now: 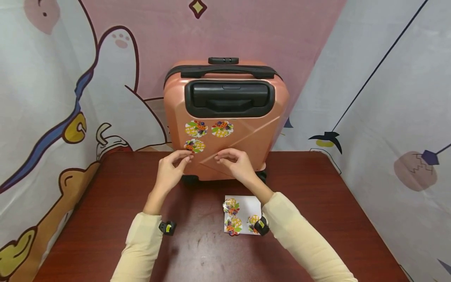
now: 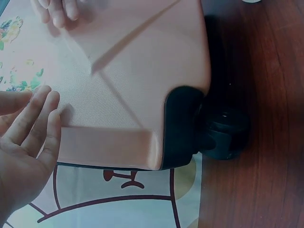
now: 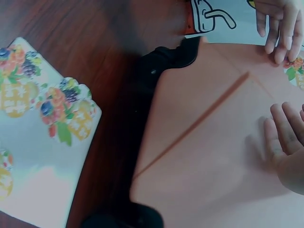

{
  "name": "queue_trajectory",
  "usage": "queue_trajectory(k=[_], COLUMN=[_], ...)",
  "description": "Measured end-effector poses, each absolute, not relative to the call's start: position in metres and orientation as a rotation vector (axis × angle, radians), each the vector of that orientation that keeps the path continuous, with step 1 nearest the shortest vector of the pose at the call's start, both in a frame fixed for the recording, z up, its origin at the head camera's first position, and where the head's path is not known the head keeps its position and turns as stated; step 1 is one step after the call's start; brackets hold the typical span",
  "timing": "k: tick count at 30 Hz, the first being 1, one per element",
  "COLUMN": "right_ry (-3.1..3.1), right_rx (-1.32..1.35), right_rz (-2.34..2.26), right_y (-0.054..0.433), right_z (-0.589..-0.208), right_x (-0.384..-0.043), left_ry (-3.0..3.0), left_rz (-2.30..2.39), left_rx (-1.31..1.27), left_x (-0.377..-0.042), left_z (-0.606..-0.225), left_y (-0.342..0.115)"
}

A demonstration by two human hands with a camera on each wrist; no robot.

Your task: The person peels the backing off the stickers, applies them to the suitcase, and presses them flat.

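An upright salmon-pink suitcase (image 1: 260, 133) carries three round fruit stickers on its face: an upper-left sticker (image 1: 196, 128), an upper-right sticker (image 1: 222, 129) and a lower-left sticker (image 1: 194, 145). At the lower edge of that last one are the fingertips of my left hand (image 1: 169, 170), thumb close to the index finger; whether they touch it I cannot tell. My right hand (image 1: 241, 165) hovers before the suitcase's middle, fingers loosely extended, with nothing visible between them. In the right wrist view, both hands' fingers (image 3: 287, 121) look relaxed.
On the brown table (image 1: 197, 250), in front of the suitcase, lies a white sheet (image 1: 248, 203) bearing several fruit stickers (image 3: 69, 111), partly under my right wrist. A suitcase wheel (image 2: 223, 133) rests on the tabletop. Printed cloth (image 1: 141, 51) hangs behind and at both sides.
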State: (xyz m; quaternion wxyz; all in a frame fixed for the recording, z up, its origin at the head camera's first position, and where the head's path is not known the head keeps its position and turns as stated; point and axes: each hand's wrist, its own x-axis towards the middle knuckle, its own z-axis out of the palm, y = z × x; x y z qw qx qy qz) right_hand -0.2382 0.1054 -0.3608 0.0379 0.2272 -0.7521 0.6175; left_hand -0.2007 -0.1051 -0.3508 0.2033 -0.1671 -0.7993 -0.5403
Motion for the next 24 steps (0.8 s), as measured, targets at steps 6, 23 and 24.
queue_trajectory(k=[6, 23, 24], right_ry=[-2.355, -2.663, -2.677], right_rx=[0.598, 0.289, 0.255], right_rz=[1.994, 1.815, 1.809], right_y=[0.116, 0.161, 0.165], right_z=[-0.370, -0.421, -0.424], right_x=[-0.235, -0.222, -0.221], left_ry=[-2.232, -2.432, -2.450], left_rz=[-1.526, -1.632, -1.626], left_rx=[-0.482, -0.489, -0.487], left_x=[-0.212, -0.216, -0.216], left_z=[-0.372, -0.431, -0.435], left_y=[-0.104, -0.084, -0.083])
